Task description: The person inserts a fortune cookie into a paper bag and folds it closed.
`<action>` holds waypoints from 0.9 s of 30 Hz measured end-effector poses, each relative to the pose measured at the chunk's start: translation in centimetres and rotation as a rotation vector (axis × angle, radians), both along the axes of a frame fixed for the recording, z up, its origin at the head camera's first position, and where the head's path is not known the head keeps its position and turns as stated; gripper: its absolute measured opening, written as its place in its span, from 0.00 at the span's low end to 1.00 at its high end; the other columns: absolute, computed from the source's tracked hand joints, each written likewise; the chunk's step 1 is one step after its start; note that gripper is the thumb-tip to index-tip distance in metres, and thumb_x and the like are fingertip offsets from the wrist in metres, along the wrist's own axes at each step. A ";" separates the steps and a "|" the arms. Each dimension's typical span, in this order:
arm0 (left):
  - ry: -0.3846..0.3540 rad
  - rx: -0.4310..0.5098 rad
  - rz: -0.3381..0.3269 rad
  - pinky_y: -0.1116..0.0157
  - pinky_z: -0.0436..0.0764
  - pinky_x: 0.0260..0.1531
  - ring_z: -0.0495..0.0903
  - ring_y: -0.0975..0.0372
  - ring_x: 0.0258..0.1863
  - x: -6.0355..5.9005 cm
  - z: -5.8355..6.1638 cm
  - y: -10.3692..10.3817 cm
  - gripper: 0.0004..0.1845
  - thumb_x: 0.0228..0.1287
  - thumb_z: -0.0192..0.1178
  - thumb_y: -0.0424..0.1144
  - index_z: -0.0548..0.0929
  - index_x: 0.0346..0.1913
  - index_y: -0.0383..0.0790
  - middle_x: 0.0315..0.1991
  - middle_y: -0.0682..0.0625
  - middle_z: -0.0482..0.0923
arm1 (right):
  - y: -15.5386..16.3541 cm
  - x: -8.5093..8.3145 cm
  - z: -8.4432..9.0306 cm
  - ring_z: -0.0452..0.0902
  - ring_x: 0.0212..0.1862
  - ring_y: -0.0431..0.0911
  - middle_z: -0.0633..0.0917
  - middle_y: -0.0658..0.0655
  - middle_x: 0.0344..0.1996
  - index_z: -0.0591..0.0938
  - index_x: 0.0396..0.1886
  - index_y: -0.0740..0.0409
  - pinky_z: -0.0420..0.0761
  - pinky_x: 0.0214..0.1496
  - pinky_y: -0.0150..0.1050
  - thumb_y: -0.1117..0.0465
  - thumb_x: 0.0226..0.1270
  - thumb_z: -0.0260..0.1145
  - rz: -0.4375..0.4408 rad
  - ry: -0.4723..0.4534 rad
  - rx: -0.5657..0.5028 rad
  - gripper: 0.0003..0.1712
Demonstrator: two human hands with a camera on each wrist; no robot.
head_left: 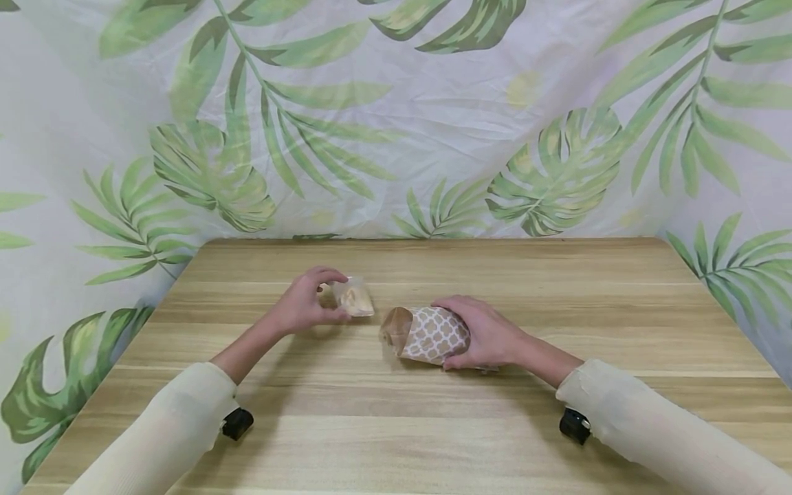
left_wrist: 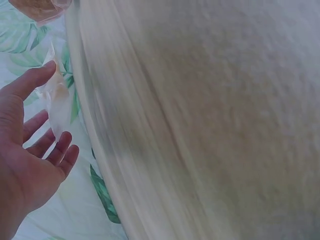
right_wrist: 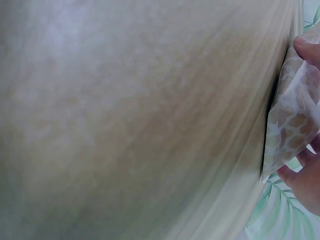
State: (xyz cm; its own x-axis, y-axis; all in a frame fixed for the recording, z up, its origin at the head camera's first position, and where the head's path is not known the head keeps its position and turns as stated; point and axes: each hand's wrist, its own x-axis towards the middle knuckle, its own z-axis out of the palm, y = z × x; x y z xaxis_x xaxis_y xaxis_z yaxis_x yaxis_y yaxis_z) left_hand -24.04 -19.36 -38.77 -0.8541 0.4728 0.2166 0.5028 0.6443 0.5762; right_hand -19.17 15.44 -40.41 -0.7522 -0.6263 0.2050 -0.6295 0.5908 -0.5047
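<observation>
Between the thumb and fingers of my left hand (head_left: 307, 302) is a small clear packet (head_left: 357, 300) with pale yellow pieces inside, held by its edges. The left wrist view shows the thumb at one end of this packet (left_wrist: 59, 97) and the fingertips at the other. My right hand (head_left: 485, 337) grips a brown paper bag (head_left: 436, 335) with a white lattice pattern, thumb on the near side and fingers over the far side. The bag lies on its side, its open mouth facing left toward the packet; its contents are hidden. In the right wrist view the patterned bag (right_wrist: 292, 125) looks creased.
Both hands work over a wood-grain table (head_left: 396, 440), near its middle. A leaf-printed cloth (head_left: 433, 103) hangs behind the table's far edge and along both sides. A black wrist device (head_left: 238, 423) sits under each sleeve.
</observation>
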 end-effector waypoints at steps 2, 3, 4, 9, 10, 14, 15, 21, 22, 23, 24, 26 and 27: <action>-0.004 0.013 0.002 0.50 0.77 0.46 0.73 0.50 0.50 0.1 0.2 0.1 0.34 0.39 0.78 0.41 0.79 0.53 0.35 0.54 0.42 0.74 | 0.0 0.0 0.0 0.70 0.60 0.48 0.76 0.53 0.58 0.69 0.65 0.56 0.68 0.62 0.47 0.45 0.32 0.82 -0.001 -0.002 0.001 0.56; -0.007 0.023 0.000 0.50 0.77 0.46 0.73 0.50 0.50 0.2 0.3 0.2 0.34 0.39 0.78 0.41 0.79 0.53 0.35 0.54 0.42 0.74 | 0.0 0.0 0.0 0.70 0.60 0.48 0.76 0.53 0.58 0.69 0.65 0.55 0.68 0.62 0.47 0.45 0.32 0.82 -0.002 -0.003 0.002 0.56; -0.011 0.032 -0.002 0.51 0.77 0.46 0.73 0.50 0.50 0.3 0.4 0.3 0.34 0.39 0.78 0.41 0.79 0.53 0.35 0.55 0.42 0.74 | 0.0 0.0 0.0 0.70 0.60 0.48 0.76 0.53 0.58 0.69 0.65 0.55 0.68 0.62 0.47 0.45 0.32 0.82 -0.002 -0.004 0.002 0.56; -0.014 0.069 -0.016 0.52 0.77 0.46 0.73 0.52 0.49 0.8 0.9 0.6 0.33 0.39 0.79 0.41 0.80 0.52 0.36 0.54 0.43 0.74 | 0.0 0.0 -0.1 0.70 0.60 0.48 0.76 0.53 0.58 0.69 0.65 0.55 0.68 0.62 0.47 0.44 0.32 0.82 -0.002 -0.005 0.002 0.56; -0.012 0.072 -0.018 0.53 0.77 0.46 0.73 0.53 0.49 0.9 1.0 0.6 0.33 0.39 0.79 0.41 0.80 0.52 0.37 0.54 0.44 0.74 | 0.0 0.0 -0.1 0.70 0.60 0.48 0.76 0.53 0.58 0.69 0.65 0.55 0.68 0.62 0.47 0.44 0.32 0.82 -0.002 -0.004 0.002 0.56; 0.008 0.096 -0.041 0.52 0.77 0.45 0.74 0.54 0.48 1.2 1.1 0.9 0.32 0.38 0.79 0.42 0.80 0.51 0.37 0.53 0.45 0.75 | 0.0 -0.1 -0.1 0.69 0.60 0.48 0.76 0.53 0.58 0.69 0.65 0.55 0.68 0.63 0.47 0.44 0.32 0.82 0.000 -0.003 0.001 0.56; 0.014 0.103 -0.046 0.52 0.77 0.45 0.74 0.54 0.47 1.2 1.1 1.0 0.32 0.38 0.79 0.42 0.81 0.51 0.37 0.53 0.45 0.75 | 0.0 -0.1 -0.1 0.69 0.60 0.48 0.76 0.53 0.58 0.69 0.65 0.55 0.68 0.63 0.47 0.44 0.32 0.82 0.000 -0.002 0.001 0.56; 0.041 0.137 -0.067 0.51 0.77 0.43 0.74 0.55 0.46 1.7 1.5 1.4 0.31 0.38 0.79 0.42 0.81 0.50 0.39 0.52 0.46 0.75 | 0.0 -0.1 -0.1 0.70 0.60 0.48 0.76 0.53 0.58 0.69 0.64 0.56 0.68 0.62 0.47 0.45 0.31 0.82 0.003 0.000 -0.003 0.56; 0.043 0.138 -0.071 0.51 0.77 0.43 0.74 0.55 0.46 1.8 1.6 1.5 0.31 0.38 0.79 0.42 0.81 0.50 0.39 0.52 0.46 0.75 | 0.0 -0.1 -0.1 0.70 0.60 0.48 0.76 0.53 0.58 0.69 0.64 0.56 0.68 0.62 0.46 0.45 0.31 0.82 0.003 0.000 -0.003 0.56; 0.045 0.139 -0.076 0.51 0.77 0.43 0.74 0.55 0.46 1.9 1.6 1.6 0.31 0.38 0.79 0.42 0.81 0.50 0.39 0.52 0.46 0.76 | 0.0 -0.1 -0.1 0.70 0.60 0.48 0.76 0.53 0.58 0.70 0.64 0.56 0.68 0.62 0.46 0.45 0.31 0.82 0.003 -0.001 -0.003 0.56; 0.043 0.140 -0.080 0.50 0.77 0.43 0.74 0.55 0.46 2.0 1.7 1.7 0.30 0.38 0.79 0.42 0.81 0.50 0.39 0.52 0.46 0.76 | 0.0 -0.1 -0.1 0.70 0.60 0.48 0.76 0.53 0.58 0.70 0.64 0.56 0.68 0.62 0.46 0.45 0.31 0.82 0.003 -0.001 -0.002 0.56; 0.042 0.140 -0.090 0.50 0.77 0.43 0.74 0.56 0.46 2.2 1.9 1.8 0.30 0.39 0.79 0.41 0.81 0.49 0.39 0.51 0.47 0.76 | 0.1 -0.1 0.0 0.70 0.60 0.48 0.76 0.53 0.58 0.69 0.65 0.56 0.68 0.63 0.46 0.45 0.31 0.82 0.003 -0.001 -0.002 0.56; 0.040 0.142 -0.096 0.50 0.77 0.43 0.74 0.56 0.47 2.3 2.0 1.8 0.30 0.39 0.79 0.41 0.81 0.49 0.39 0.51 0.47 0.76 | 0.1 -0.1 0.0 0.70 0.60 0.48 0.76 0.53 0.58 0.69 0.65 0.56 0.68 0.63 0.46 0.45 0.32 0.82 0.004 -0.001 -0.003 0.56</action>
State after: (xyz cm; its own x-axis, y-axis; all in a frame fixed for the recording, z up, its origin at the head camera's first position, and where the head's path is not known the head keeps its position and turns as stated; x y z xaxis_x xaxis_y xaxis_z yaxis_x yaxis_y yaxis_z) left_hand -21.71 -17.51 -36.82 -0.7962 0.5137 0.3195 0.5820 0.5061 0.6365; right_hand -19.30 15.50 -40.45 -0.7497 -0.6288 0.2063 -0.6316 0.5867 -0.5068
